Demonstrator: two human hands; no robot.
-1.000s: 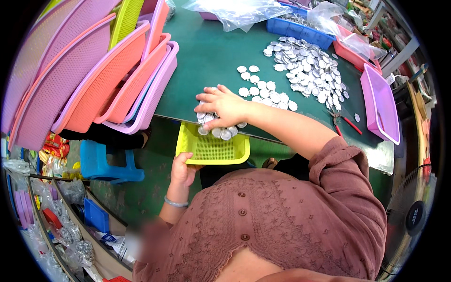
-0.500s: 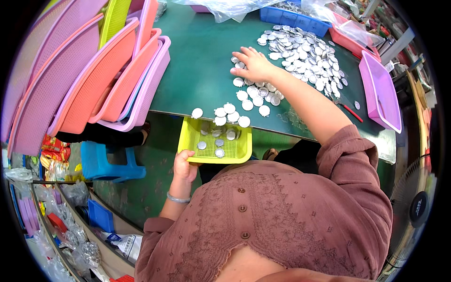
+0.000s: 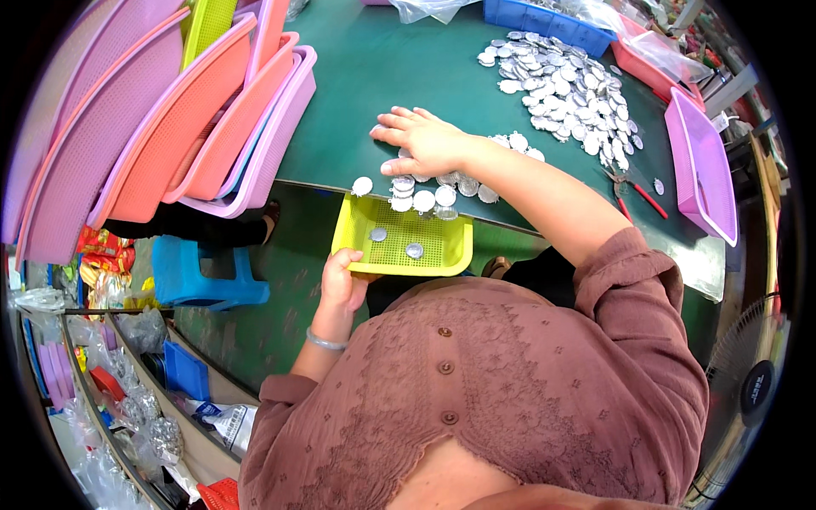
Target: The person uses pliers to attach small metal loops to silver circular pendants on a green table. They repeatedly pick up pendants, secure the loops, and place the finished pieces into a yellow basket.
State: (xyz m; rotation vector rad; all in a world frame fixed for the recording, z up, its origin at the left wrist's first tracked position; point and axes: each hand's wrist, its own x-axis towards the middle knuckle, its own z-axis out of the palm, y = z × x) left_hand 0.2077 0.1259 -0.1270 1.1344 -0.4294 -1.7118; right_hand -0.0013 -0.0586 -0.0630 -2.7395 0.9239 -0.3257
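My left hand (image 3: 342,285) grips the near left corner of a yellow-green plastic basket (image 3: 461,255), held just below the table's front edge. A few round silvery metal discs (image 3: 414,251) lie in the basket. Flat over more discs at the table edge rests my right hand (image 3: 421,143), its fingers stretched out and apart. Its palm and forearm partly hide these discs (image 3: 445,195); some sit right at the edge above the basket. Farther right on the table spreads a large pile of the same discs (image 3: 561,89).
Red-handled pliers (image 3: 637,194) lie right of my right forearm. A purple basket (image 3: 701,166) stands at the right edge, a blue bin (image 3: 548,27) at the back. Stacked colored baskets (image 3: 170,119) fill the left. Below are a blue stool (image 3: 204,276) and, right, a fan (image 3: 756,387).
My right hand has moved left and closer to the table's front edge, with discs gathered under it. A gap now separates them from the large pile. My left hand still holds the basket.
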